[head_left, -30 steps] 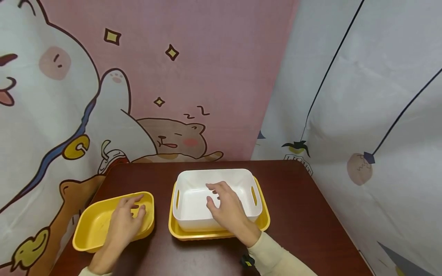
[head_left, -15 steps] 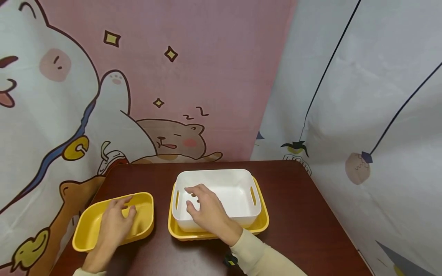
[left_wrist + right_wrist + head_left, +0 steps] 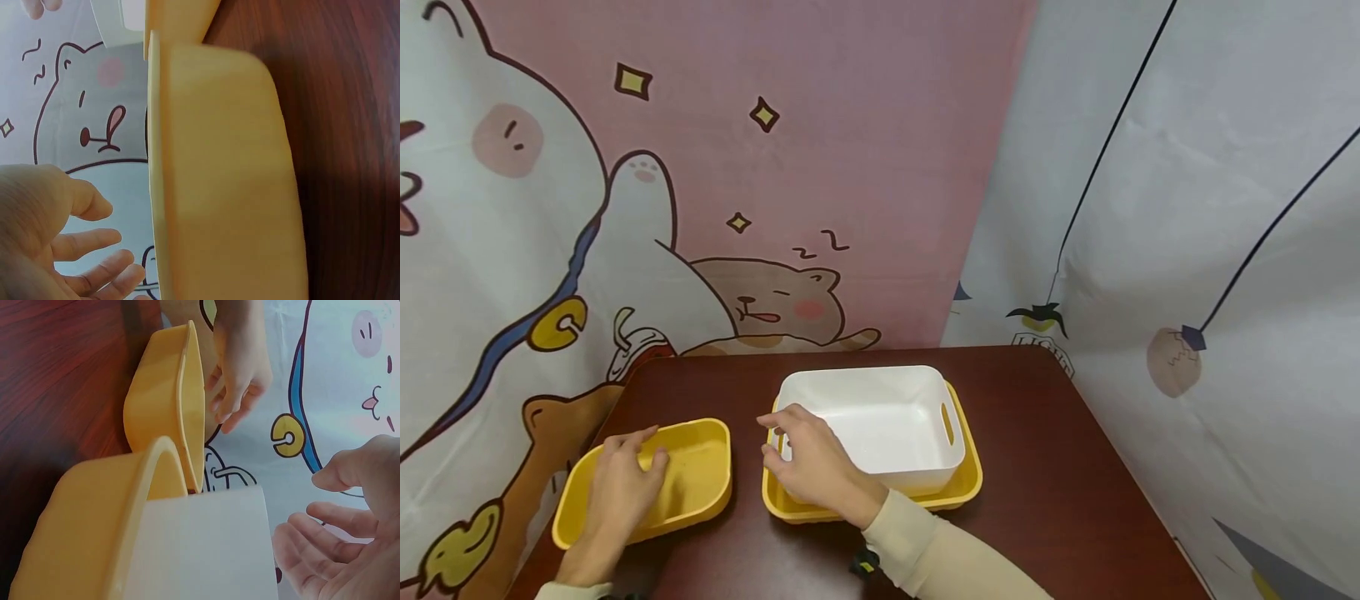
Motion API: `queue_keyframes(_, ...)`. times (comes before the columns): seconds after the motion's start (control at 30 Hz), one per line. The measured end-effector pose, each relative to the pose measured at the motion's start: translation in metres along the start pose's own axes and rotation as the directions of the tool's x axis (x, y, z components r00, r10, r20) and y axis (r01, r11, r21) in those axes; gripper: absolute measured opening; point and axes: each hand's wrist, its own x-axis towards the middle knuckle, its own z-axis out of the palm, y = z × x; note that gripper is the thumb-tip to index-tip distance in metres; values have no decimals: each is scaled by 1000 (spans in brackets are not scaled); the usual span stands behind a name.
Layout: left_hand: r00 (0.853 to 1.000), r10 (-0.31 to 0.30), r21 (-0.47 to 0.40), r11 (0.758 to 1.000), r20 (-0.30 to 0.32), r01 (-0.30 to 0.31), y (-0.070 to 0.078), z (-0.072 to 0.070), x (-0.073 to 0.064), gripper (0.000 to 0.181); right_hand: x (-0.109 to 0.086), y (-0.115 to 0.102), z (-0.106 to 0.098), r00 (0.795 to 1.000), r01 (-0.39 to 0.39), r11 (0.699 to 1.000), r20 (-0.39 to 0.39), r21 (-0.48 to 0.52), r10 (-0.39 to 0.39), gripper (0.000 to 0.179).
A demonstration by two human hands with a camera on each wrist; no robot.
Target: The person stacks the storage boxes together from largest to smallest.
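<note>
A small yellow bin (image 3: 700,467) stands at the left of the table, and my left hand (image 3: 619,487) hovers over it with loosely bent fingers. The left wrist view shows that hand (image 3: 69,244) apart from the bin's rim. A white basket (image 3: 880,433) with slotted handles sits inside a larger yellow tray (image 3: 972,475) in the middle. Over the basket's left end hangs my right hand (image 3: 812,462), fingers spread and holding nothing. In the right wrist view that hand (image 3: 340,531) is clear of the white wall. Neither hand touches a container.
The dark brown table (image 3: 1060,483) reaches back to a cartoon-printed cloth (image 3: 880,167). A white printed cloth (image 3: 1225,250) hangs along the right side. A narrow strip of table separates the small bin from the larger tray.
Both hands have moved left, the right one from the middle of the white basket to its left end. The left hand has shifted toward the small bin's left part. The containers stay put.
</note>
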Motion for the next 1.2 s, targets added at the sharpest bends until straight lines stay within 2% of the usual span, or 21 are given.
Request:
queue_keyframes(0.17,1000,-12,31,999,-14,12,-12,-7,5,49,9,-7,8,999,8,1000,35,-7,-8,39)
queue_keyframes(0.33,998,-63,72,995,0,63,-23,-15,10,53,17,-10,17,998,32,999,56,-29,-30,39)
queue_keyframes(0.5,993,-120,112,987,13,117,-35,-23,12,56,26,-15,26,995,22,998,99,-50,-17,41)
queue_keyframes(0.6,984,-175,124,978,37,169,-41,-27,12,59,31,-20,32,992,15,997,125,-74,-5,42)
queue_keyframes(0.8,952,-290,146,950,94,275,-49,-32,11,66,37,-28,44,987,10,991,162,-131,11,46)
queue_keyframes(0.97,937,-327,149,940,124,308,-56,-35,8,76,42,-30,56,978,-34,984,196,-172,68,51)
queue_keyframes(1.2,925,-352,162,930,143,329,-67,-38,4,86,49,-38,68,961,-91,976,238,-198,138,55)
